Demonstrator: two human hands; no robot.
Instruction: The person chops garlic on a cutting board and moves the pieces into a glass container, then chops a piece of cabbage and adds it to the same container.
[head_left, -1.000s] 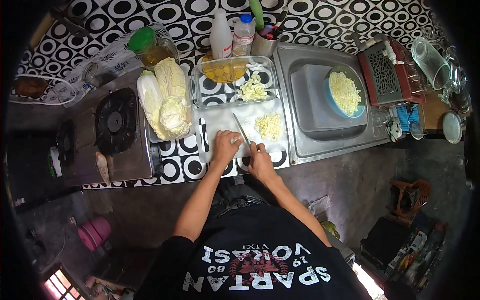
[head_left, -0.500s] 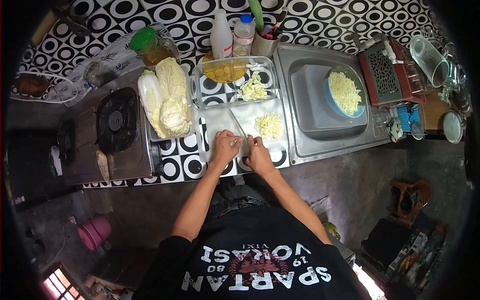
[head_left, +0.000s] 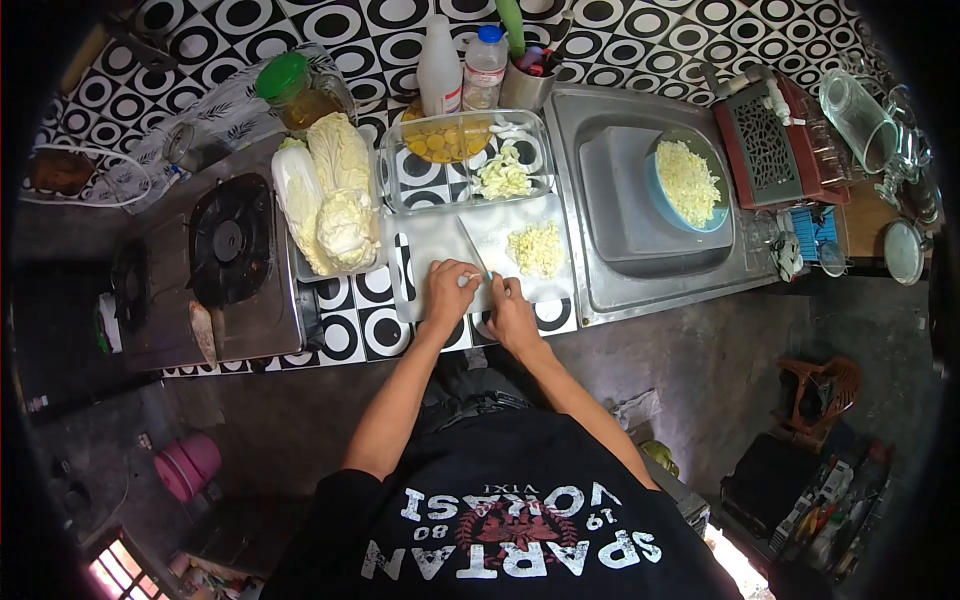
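My right hand (head_left: pixel 512 312) is closed round the handle of a knife (head_left: pixel 471 241), whose blade points away from me over the white cutting board (head_left: pixel 425 232). Beside the blade, my left hand (head_left: pixel 450 292) has its fingers curled on a small pale piece, apparently cabbage, mostly hidden by the fingertips. A heap of chopped pale cabbage (head_left: pixel 537 250) lies on the board right of the knife. Behind the board, a clear rectangular container (head_left: pixel 395 190) holds larger pale cut pieces (head_left: pixel 503 175).
Napa cabbages (head_left: pixel 330 200) fill a tray on the left, next to the gas stove (head_left: pixel 255 320). At the right, a blue bowl (head_left: pixel 668 207) of chopped cabbage stands in the sink area (head_left: pixel 620 295). Bottles (head_left: pixel 440 70) and a metal utensil cup (head_left: pixel 527 90) line the back.
Both hands stay almost in place at the board. The knife has shifted very slightly; the chopped heap looks the same.
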